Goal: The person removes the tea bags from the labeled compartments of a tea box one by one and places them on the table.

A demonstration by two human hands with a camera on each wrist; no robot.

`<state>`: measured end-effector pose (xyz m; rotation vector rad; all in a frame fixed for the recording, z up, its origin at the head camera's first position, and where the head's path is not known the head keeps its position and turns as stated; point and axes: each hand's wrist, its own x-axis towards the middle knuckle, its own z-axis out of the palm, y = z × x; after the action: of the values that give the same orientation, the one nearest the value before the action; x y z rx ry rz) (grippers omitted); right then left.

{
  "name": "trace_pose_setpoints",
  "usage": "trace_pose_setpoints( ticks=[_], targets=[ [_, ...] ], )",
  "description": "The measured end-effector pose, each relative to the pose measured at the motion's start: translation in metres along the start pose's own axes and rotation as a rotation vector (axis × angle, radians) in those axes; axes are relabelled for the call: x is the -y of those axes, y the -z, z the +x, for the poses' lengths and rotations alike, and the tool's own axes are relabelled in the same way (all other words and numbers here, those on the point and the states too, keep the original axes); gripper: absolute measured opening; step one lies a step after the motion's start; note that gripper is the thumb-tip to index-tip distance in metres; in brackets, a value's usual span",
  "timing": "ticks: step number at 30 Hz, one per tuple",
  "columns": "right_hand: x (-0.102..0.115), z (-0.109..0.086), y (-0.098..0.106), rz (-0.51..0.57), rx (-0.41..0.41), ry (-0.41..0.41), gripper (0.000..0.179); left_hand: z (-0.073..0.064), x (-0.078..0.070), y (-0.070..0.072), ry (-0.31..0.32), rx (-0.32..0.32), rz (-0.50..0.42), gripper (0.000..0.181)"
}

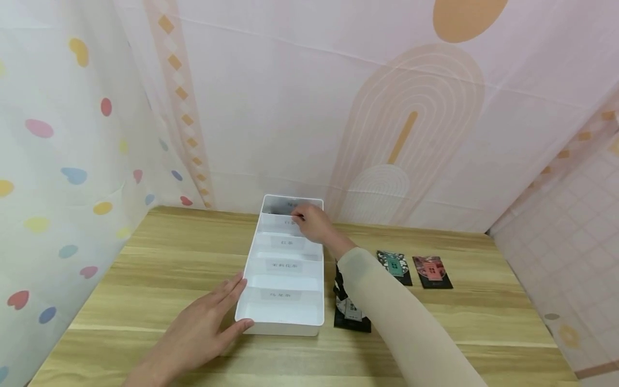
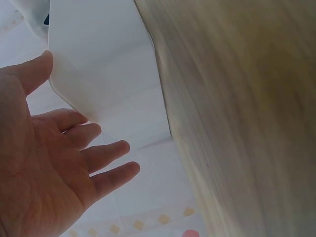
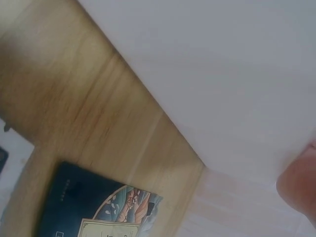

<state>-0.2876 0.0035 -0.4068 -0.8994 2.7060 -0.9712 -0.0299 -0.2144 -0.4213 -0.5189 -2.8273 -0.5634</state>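
A white divided box (image 1: pixel 285 329) with several labelled compartments stands lengthwise on the table. My left hand (image 1: pixel 203 322) rests at its near left corner, thumb against the near wall and fingers along the left side. In the left wrist view the fingers of that left hand (image 2: pixel 64 153) are nearly straight beside the white wall. Over the box's far end, my right hand (image 1: pixel 313 223) pinches a dark packet, of which little shows beneath its bent fingers. Dark colour also shows in the farthest compartment. The right wrist view catches only a fingertip (image 3: pixel 298 182) at its right edge.
Right of the box, partly under the right sleeve (image 1: pixel 401 317), lie black packets, one with a grey label (image 1: pixel 352 314). Farther right lie a green-labelled packet (image 1: pixel 394 267) and a red-labelled packet (image 1: pixel 432 271). A patterned cloth (image 1: pixel 271 107) hangs behind the wooden table (image 1: pixel 193 242).
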Motion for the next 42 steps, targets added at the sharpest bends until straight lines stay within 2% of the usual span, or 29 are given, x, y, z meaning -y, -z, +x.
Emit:
trace_pose_setpoints(
  ticks=[6,18,25,42],
  targets=[
    [0.003,0.001,0.000,0.058,-0.020,-0.044,0.017,0.000,0.000,0.001,-0.002,-0.004,0.003,0.075],
    [0.003,-0.004,-0.003,0.141,-0.150,-0.030,0.012,-0.002,0.000,-0.001,0.012,0.007,-0.008,0.076],
    [0.002,-0.005,0.010,0.128,-0.218,-0.041,0.014,-0.002,0.000,-0.001,0.016,0.014,-0.007,0.076],
    [0.006,-0.015,0.050,0.092,-0.243,0.030,0.014,0.001,0.000,-0.001,0.002,0.000,0.009,0.075]
  ],
)
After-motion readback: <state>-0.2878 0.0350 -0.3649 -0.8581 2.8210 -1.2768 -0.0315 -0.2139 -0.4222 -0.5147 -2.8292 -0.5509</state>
